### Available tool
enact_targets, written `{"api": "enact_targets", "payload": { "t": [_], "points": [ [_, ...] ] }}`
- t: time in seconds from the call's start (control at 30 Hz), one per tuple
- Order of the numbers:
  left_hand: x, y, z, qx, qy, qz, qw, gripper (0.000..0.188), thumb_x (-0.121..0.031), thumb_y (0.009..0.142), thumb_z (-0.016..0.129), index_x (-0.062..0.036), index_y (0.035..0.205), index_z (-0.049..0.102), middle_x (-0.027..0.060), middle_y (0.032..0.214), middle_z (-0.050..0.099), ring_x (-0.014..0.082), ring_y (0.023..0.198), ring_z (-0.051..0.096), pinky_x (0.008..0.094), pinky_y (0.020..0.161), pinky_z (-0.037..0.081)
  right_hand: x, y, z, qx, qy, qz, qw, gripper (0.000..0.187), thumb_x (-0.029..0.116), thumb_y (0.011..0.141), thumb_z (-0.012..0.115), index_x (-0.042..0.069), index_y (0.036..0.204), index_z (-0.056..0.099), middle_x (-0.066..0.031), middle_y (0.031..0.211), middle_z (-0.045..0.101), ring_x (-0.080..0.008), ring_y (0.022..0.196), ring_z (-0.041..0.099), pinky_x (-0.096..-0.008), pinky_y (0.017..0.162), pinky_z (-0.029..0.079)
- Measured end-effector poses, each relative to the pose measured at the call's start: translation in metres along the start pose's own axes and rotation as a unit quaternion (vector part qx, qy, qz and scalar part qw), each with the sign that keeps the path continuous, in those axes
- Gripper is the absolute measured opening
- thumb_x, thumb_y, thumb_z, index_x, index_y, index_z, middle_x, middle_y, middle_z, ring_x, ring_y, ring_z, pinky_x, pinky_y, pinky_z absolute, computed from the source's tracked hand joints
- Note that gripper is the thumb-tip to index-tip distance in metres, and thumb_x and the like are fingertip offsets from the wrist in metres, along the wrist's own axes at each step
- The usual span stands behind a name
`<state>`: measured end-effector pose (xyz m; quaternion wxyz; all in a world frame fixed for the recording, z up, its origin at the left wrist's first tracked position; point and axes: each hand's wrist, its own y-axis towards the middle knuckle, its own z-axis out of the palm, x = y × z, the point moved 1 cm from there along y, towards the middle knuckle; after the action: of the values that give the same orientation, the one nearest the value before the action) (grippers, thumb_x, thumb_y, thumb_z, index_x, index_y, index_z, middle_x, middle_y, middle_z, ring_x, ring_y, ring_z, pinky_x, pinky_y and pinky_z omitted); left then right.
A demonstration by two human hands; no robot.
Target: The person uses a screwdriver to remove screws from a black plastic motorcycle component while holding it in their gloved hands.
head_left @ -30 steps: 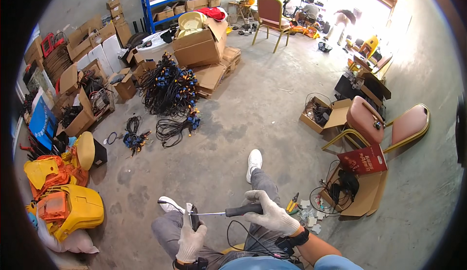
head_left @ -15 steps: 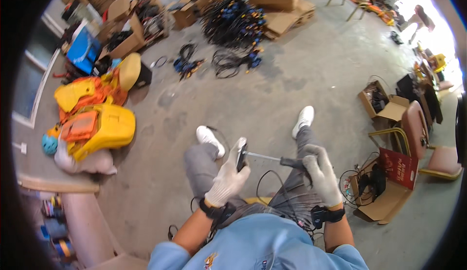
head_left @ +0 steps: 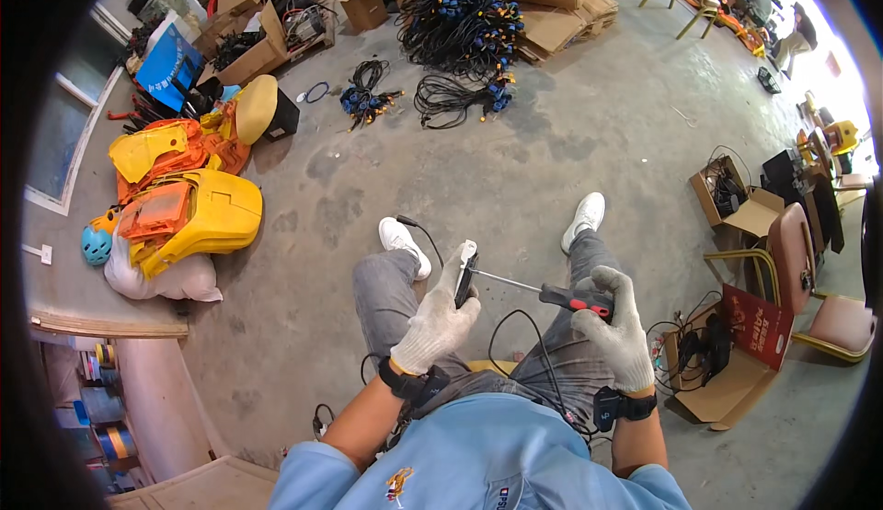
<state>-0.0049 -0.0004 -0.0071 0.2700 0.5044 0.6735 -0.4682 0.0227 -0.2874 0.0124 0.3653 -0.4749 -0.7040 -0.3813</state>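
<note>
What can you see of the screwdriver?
The screwdriver has a thick black handle with red parts and a slim, straight, metallic-looking shaft pointing toward the person's left. The gloved right hand holds its handle; its tip is at the small dark device in the gloved left hand, though actual contact is unclear.

Screwdriver (head_left: 575,299) was black and red at its handle; held device (head_left: 465,282) was black. Gloves (head_left: 430,328) were off-white. Shirt (head_left: 469,455) was light blue, trousers (head_left: 384,300) grey, shoes (head_left: 586,211) white, helmet (head_left: 96,245) turquoise, moulded shell (head_left: 228,211) yellow.
</note>
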Motion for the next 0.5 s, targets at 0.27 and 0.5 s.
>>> {"api": "enact_targets", "payload": {
  "t": [0.27,0.5],
  "points": [
    [0.0,0.0,0.002,-0.02,-0.02,0.012,1.0,0.08,-0.017,0.098,0.066,-0.0114,0.17,0.032,0.0083,0.099,0.066,0.0193,0.09,0.064,0.0365,0.087,0.053,0.012,0.0,0.002,0.002,0.17,0.229,0.959,0.056,0.006,0.097,0.069,-0.004,0.148,0.047,-0.0118,0.112,0.067,-0.0105,0.07,0.062,-0.0268,0.063,0.052],
    [0.001,0.0,0.002,-0.012,-0.017,0.016,1.0,0.079,-0.016,0.099,0.065,-0.0102,0.17,0.032,0.0082,0.098,0.065,0.0193,0.091,0.064,0.0368,0.086,0.053,0.026,0.011,-0.008,0.02,0.221,0.343,0.913,0.058,0.006,0.097,0.069,-0.004,0.149,0.046,-0.0089,0.108,0.068,-0.0105,0.072,0.061,-0.0273,0.064,0.052]
  ]
}}
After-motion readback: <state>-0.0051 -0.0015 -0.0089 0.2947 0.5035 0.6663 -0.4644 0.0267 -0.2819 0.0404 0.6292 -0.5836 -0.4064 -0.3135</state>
